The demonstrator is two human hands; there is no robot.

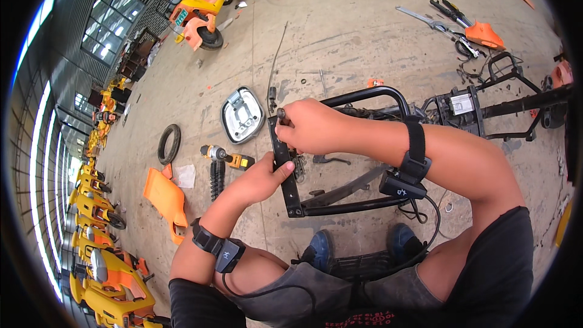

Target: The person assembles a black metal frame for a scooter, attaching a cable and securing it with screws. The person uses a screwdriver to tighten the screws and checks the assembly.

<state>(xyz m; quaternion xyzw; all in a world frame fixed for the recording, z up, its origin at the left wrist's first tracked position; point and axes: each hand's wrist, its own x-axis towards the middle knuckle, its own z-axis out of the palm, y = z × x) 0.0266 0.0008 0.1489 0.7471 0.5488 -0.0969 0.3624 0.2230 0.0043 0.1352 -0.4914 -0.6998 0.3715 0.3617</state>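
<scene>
A black metal scooter frame (358, 205) lies before me, ending on the left in a flat drilled crossbar (289, 193). My left hand (260, 179) is closed around the middle of that bar, its thumb across the top face. At the bar's far end, my right hand (310, 124) is closed with its fingers curled together. A small dark round piece shows by those fingers, too small to name. Left of my hands lie a yellow and black power drill (228, 157), a black coil spring (217, 179) and a silver-rimmed shell (243, 115).
An orange panel (166, 199) and a tyre (169, 144) lie on the floor at left. A front fork (434, 22) and an orange fender (485, 35) lie at the far right. Yellow scooters (97, 197) line the left wall; another scooter (197, 9) stands farther off.
</scene>
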